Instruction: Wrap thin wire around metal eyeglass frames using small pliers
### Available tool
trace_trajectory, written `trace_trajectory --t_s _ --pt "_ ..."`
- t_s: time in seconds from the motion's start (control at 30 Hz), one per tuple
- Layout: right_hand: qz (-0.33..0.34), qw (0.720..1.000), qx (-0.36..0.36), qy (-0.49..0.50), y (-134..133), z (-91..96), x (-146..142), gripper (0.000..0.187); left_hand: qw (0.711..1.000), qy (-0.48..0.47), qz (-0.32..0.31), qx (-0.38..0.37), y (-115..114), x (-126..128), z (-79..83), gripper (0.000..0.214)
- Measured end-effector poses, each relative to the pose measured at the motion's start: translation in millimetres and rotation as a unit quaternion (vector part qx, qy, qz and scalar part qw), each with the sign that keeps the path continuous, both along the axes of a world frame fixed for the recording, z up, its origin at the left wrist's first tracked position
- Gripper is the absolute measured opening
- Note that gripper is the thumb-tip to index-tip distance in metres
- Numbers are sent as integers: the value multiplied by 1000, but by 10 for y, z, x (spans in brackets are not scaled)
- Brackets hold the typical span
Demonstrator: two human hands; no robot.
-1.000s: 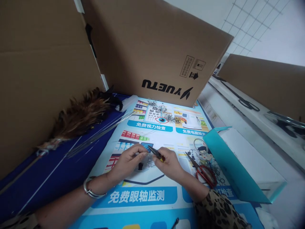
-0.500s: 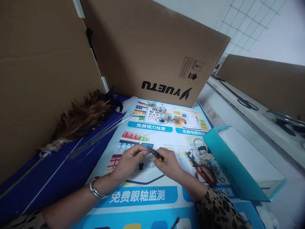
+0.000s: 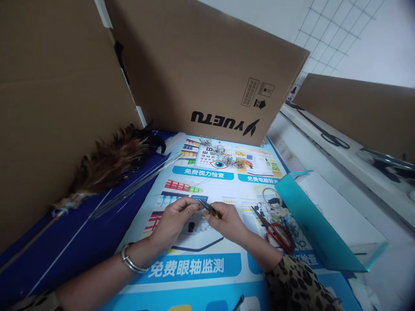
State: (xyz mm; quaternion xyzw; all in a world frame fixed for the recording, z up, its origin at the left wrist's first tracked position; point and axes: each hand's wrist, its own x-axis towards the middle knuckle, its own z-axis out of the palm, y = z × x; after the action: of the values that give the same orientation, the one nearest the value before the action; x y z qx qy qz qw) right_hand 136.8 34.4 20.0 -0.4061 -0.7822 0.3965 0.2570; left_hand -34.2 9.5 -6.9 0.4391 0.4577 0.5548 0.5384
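Observation:
My right hand (image 3: 227, 221) is closed around a pair of pliers (image 3: 210, 209) with dark jaws and a yellow-and-black grip. The jaws point up and left, reaching the fingertips of my left hand (image 3: 177, 218). Those fingers are pinched on thin wire (image 3: 203, 221), part of a loose, clear-looking wire piece that hangs between both hands. Its exact shape is too fine to make out. To the right, scissors (image 3: 279, 236) with red handles lie on the printed sheet (image 3: 207, 239), beside a wire coil (image 3: 271, 197) and several small wire rings.
Several wire clusters (image 3: 219, 149) lie at the back, near a cardboard wall (image 3: 207, 65). On the left are a brown feather duster (image 3: 108, 162) and long thin wires (image 3: 129, 190) over blue cloth. A teal-sided open box (image 3: 311, 224) stands at the right.
Both hands stay almost in place, with the plier tips still at the left fingertips. The view has shifted slightly; nothing has been let go.

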Motion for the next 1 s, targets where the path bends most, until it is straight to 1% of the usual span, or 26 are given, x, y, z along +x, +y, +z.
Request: trace_trajectory --t_s 0.1,0.17,0.3,0.43,0.5,0.77,0.93,1.0 --pt "-7 1000 -26 16 6 -25 6 9 1000 -19 -7 -5 18 -5 -21 12" --pt "-16 999 -29 19 9 -36 7 8 999 -31 -20 -8 26 -5 -19 13" --pt "-20 1000 -11 13 12 -23 9 8 997 -55 -52 -21 30 7 2 14" --pt "-17 1000 1 3 10 4 9 8 992 -105 -60 -47 33 18 2 16" --pt "-18 1000 2 6 7 1 9 8 990 -113 -62 -52 38 17 -6 15" --pt "-34 999 -5 11 10 -22 14 9 997 -56 -46 -35 53 -12 -57 15" --pt "-42 999 -1 6 15 2 21 10 996 -5 -86 -18 43 -20 -16 16" --pt "-43 999 5 6 16 10 19 10 995 22 -93 -15 41 -22 2 17"
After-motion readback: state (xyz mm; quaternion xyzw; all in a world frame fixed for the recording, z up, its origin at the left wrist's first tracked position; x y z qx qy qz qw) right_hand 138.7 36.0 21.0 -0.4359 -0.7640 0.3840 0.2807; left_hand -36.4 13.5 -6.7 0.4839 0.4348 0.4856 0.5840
